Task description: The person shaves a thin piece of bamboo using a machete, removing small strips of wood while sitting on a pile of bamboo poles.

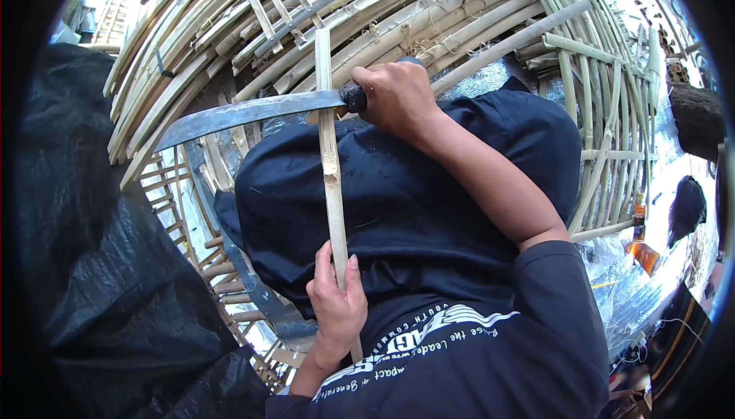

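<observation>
A long, pale bamboo strip runs lengthwise over my dark-clothed lap, with a darker node partway along it. Near its lower part, my left hand is closed around the strip, thumb on one side and fingers on the other. My right hand grips the dark handle of a machete. The long, slightly curved blade points left and lies across the upper part of the strip. Whether the edge bites into the bamboo cannot be made out.
Stacked bamboo strips lie beyond my knees. A lattice of thin bamboo stands at the right, near a small bottle. Black sheeting covers the left side, beside a bamboo slat frame.
</observation>
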Demonstrator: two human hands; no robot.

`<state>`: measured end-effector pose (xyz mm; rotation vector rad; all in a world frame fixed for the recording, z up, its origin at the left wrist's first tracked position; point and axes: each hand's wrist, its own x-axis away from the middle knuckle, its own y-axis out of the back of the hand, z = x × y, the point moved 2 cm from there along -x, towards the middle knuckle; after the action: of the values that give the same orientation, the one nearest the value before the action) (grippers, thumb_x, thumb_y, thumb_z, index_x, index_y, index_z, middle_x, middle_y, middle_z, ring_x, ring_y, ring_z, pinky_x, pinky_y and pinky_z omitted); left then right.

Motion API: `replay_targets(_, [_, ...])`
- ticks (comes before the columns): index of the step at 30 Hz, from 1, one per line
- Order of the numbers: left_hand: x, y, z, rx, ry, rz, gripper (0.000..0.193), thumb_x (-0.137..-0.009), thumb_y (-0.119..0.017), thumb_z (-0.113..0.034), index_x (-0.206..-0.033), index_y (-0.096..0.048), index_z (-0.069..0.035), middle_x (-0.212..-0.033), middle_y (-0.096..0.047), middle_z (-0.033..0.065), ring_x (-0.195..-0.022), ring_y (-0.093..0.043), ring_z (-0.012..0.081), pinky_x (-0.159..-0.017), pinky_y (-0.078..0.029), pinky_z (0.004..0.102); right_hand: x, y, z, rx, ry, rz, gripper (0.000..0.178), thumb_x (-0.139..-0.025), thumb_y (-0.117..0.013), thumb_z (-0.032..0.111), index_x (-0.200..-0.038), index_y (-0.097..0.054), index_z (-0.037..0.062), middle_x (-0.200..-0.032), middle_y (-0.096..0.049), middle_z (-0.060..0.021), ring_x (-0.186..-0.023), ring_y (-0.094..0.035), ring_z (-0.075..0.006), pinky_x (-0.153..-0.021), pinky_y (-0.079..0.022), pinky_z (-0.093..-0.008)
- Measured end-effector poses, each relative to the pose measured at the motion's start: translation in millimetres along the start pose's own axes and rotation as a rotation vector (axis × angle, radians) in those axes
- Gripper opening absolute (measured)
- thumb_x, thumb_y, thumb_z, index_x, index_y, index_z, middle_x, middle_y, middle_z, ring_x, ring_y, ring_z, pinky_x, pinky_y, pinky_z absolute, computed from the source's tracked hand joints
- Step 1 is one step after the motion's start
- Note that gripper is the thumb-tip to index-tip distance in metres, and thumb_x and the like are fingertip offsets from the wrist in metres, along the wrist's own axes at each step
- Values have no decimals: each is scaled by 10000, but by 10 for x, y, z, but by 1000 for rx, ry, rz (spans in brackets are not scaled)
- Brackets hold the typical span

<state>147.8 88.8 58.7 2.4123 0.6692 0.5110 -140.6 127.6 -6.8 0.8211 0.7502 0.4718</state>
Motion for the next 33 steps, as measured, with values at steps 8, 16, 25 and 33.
replay_targets(8, [92,-10,25,-58,-38,-3,310,-1008,-586,-77,-1269,-541,83,-588,-489,9,-510,-418,48,-478,-286,282,-257,-10,-446,86,-179,-72,112,-810,-658,195,-814,-712,97,-735,-693,-178,-682,-701,-379,-651,-560,-487])
replay_targets(16, [156,121,135,131,20,-63,320,-1016,-580,-74,-1301,-551,68,-668,-522,-9,-559,-432,15,-494,-306,236,-332,259,-1319,152,-615,-130,341,-842,-656,356,-946,-760,49,-937,-737,-230,-913,-725,-396,-822,-582,-490])
replay_targets(25, [57,98,90,160,96,12,339,-1003,-618,-83,-1296,-536,68,-636,-594,41,-522,-545,61,-492,-395,231,-192,242,-252,-151,-239,-84,224,-767,-725,240,-930,-760,90,-781,-703,-193,-748,-691,-399,-681,-560,-474])
replay_targets(33, [31,72,-38,606,298,117,323,-1045,-571,-108,-1329,-507,34,-717,-645,59,-500,-527,31,-435,-388,191,-98,294,83,-99,35,-31,171,-661,-735,186,-823,-713,135,-673,-667,-142,-676,-687,-353,-612,-545,-471])
